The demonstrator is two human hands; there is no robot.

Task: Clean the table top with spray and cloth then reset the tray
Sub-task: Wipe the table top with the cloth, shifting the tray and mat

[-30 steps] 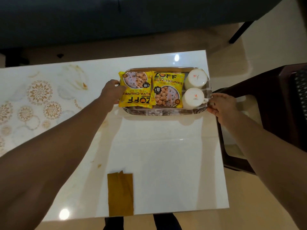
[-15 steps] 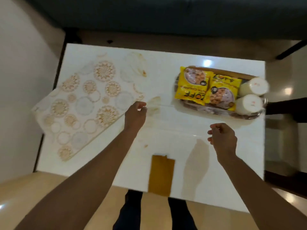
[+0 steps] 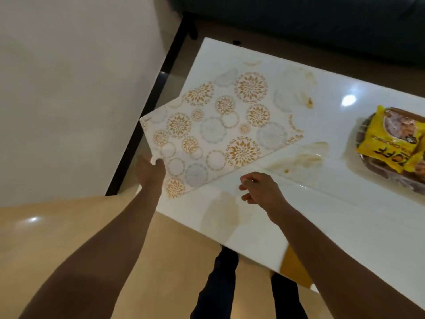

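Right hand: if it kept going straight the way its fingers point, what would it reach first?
Probably the patterned mat's near edge; the right hand points up-left toward it over bare table. Height above the surface is unclear.

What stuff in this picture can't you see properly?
- Tray, head view: its right part is cut off by the picture's edge.
- Yellow cloth, head view: mostly hidden by the right forearm.
- Left hand gripping the patterned mat: its fingers are tucked under the mat's edge.
- Small print on the snack packets: too blurred to read.
- Spray: not in view.
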